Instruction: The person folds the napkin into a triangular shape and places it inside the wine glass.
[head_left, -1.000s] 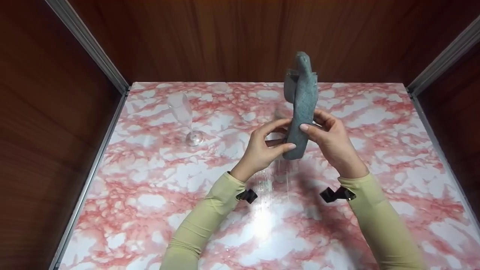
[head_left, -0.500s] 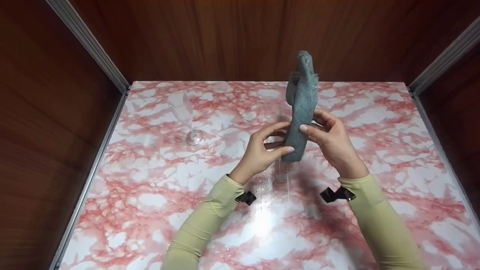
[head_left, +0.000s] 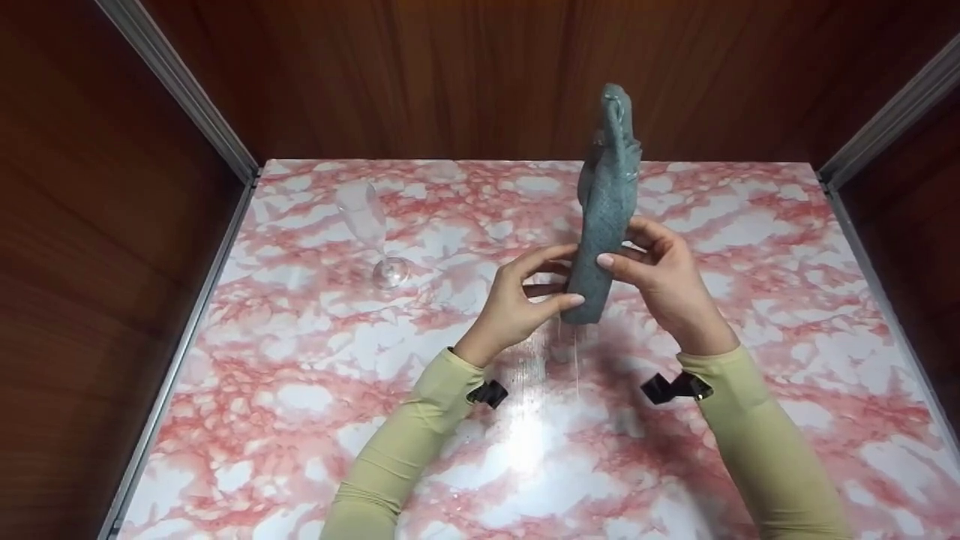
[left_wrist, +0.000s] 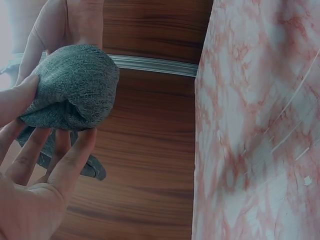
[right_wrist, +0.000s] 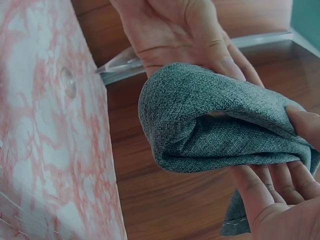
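A pink-and-white marbled tabletop [head_left: 300, 390] is enclosed by dark wood-grain walls [head_left: 90, 225] at the left, far and right sides, with grey metal rails [head_left: 180, 90] running down to its two far corners. Above the middle of the tabletop, a grey-green knitted cloth rolled into a long bundle [head_left: 604, 217] is held upright, clear of the surface, its upper end rising past the far edge line against the far wall. The bundle's lower end is pinched between the two hands: the left hand [head_left: 517, 300] is set against its left side with thumb and curled fingers closed on it, and the right hand [head_left: 664, 277] is set against its right side, thumb over the front and fingers wrapped behind. In the wrist views the folded end is seen gripped by fingertips [left_wrist: 80, 145] from both sides. A clear stemmed glass [head_left: 371, 232] stands near the far left corner, well apart from the hands. Bare tabletop is left toward the near edge and the right edge.
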